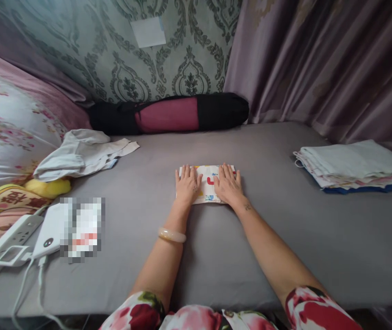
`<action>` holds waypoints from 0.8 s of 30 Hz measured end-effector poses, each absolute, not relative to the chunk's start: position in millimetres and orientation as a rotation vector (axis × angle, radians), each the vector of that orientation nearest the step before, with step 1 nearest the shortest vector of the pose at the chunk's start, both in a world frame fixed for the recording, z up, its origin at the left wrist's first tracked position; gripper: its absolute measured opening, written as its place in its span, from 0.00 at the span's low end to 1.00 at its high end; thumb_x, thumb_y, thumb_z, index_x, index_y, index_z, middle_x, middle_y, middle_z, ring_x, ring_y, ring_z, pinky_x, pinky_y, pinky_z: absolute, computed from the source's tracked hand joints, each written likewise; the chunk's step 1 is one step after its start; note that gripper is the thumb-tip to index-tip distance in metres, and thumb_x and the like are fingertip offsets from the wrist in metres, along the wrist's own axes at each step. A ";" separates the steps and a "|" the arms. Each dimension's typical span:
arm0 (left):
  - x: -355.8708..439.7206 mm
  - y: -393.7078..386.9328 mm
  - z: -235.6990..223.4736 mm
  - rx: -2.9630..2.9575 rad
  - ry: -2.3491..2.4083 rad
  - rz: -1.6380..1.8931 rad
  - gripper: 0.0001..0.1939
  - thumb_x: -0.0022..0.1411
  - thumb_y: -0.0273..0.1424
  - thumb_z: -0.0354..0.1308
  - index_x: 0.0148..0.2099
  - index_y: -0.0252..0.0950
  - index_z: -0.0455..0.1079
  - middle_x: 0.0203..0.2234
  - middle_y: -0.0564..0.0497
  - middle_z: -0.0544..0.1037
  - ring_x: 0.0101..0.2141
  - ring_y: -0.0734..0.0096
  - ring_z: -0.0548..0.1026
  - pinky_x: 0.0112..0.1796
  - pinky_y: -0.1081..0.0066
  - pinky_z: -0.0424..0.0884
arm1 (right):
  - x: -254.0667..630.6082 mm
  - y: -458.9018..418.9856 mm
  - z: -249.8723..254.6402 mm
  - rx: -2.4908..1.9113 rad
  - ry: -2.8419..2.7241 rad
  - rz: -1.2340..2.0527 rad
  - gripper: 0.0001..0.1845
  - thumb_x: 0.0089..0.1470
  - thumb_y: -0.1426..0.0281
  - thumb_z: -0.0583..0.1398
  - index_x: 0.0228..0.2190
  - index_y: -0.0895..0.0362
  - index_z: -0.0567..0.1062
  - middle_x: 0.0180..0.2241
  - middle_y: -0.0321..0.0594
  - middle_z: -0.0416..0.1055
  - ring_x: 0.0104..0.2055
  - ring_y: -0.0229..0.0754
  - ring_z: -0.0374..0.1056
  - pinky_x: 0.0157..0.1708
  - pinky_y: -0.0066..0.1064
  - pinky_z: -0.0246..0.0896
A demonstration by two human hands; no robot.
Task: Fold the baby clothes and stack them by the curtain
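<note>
A small folded white cloth [205,185] with red, blue and yellow prints lies flat near the middle of the grey-covered surface [140,256]. My left hand [188,184] rests palm down on its left part, fingers stretched out and pointing away from me. On its right part lies my right hand [229,184], also flat with fingers extended. Between the two hands a strip of the print shows; the rest of the cloth is partly hidden beneath them. A pale bangle [172,235] circles my left wrist.
To the right sits a stack of folded cloths [357,162]. A crumpled pale garment [82,156] lies at the left, behind a white power bank [52,229] with cables and a power strip [6,250]. A black and maroon long bag [168,113] lies along the wall.
</note>
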State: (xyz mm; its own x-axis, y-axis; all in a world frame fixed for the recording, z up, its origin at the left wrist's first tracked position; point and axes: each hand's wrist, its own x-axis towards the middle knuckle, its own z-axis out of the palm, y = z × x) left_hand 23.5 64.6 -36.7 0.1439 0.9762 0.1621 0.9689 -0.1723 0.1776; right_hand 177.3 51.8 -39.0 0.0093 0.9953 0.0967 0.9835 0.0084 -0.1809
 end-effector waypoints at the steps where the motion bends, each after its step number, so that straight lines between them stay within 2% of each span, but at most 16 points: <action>1: 25.7 63.6 -37.4 2.362 1.980 0.355 0.31 0.70 0.41 0.33 0.66 0.27 0.55 0.65 0.37 0.56 0.65 0.55 0.51 0.63 0.51 0.42 | 176.1 51.6 -40.2 -2.080 -2.087 0.099 0.33 0.64 0.62 0.40 0.64 0.67 0.53 0.67 0.52 0.44 0.69 0.51 0.38 0.65 0.51 0.31; 9: 30.6 61.3 -39.2 2.355 1.930 0.264 0.31 0.70 0.42 0.36 0.67 0.28 0.53 0.66 0.37 0.54 0.65 0.55 0.52 0.63 0.55 0.46 | 174.7 51.0 -41.7 -2.110 -2.097 0.134 0.33 0.64 0.62 0.41 0.64 0.67 0.53 0.67 0.51 0.44 0.69 0.50 0.39 0.65 0.50 0.31; 15: 30.5 61.6 -38.5 2.373 1.934 0.285 0.31 0.70 0.42 0.36 0.66 0.27 0.54 0.65 0.36 0.54 0.65 0.54 0.52 0.62 0.54 0.48 | 173.9 51.3 -40.3 -2.102 -2.089 0.119 0.32 0.64 0.63 0.41 0.64 0.68 0.53 0.67 0.52 0.45 0.69 0.50 0.39 0.64 0.50 0.32; 24: 43.8 61.0 -44.6 2.445 1.829 0.383 0.26 0.70 0.35 0.36 0.64 0.27 0.56 0.64 0.37 0.58 0.65 0.57 0.53 0.62 0.53 0.49 | 160.5 48.4 -38.0 -1.993 -2.169 0.101 0.31 0.64 0.64 0.40 0.64 0.67 0.53 0.67 0.50 0.46 0.69 0.49 0.39 0.65 0.48 0.30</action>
State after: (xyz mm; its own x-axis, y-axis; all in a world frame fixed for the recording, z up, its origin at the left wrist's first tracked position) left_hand 43.8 61.0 -44.6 0.2631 0.9515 0.1593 0.9355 -0.2920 0.1991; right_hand 160.5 48.4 -38.0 -0.0751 0.9925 0.0962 0.9793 0.0916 -0.1807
